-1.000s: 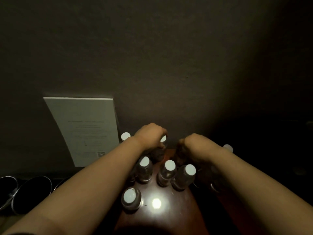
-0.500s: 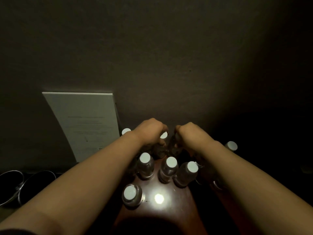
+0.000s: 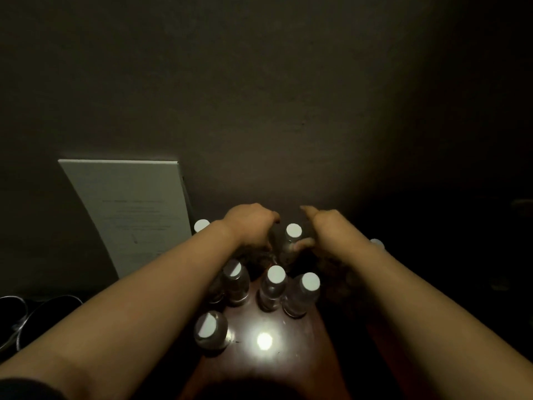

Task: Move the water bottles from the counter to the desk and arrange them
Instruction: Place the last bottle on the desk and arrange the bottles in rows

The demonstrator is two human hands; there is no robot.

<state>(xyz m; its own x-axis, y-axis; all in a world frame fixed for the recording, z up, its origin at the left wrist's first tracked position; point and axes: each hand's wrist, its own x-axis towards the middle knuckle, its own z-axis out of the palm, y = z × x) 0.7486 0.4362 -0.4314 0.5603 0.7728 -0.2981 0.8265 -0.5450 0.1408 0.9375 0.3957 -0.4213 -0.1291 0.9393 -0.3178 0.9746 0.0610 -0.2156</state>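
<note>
Water bottle stands between both hands, capped bottles crowding nearer.

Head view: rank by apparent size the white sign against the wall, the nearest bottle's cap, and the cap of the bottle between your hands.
1. White sign, by far.
2. Nearest bottle's cap, though closeness to the camera inflates it.
3. Cap between the hands; likely identical caps.

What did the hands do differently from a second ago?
The two hands drew apart, so the bottle between them now shows its whole white cap. The left hand still curls beside it; whether it grips is hidden. The right hand opened its thumb and touches the bottle with its fingertips. The other bottles on the desk and the paper sign stayed put.
</note>
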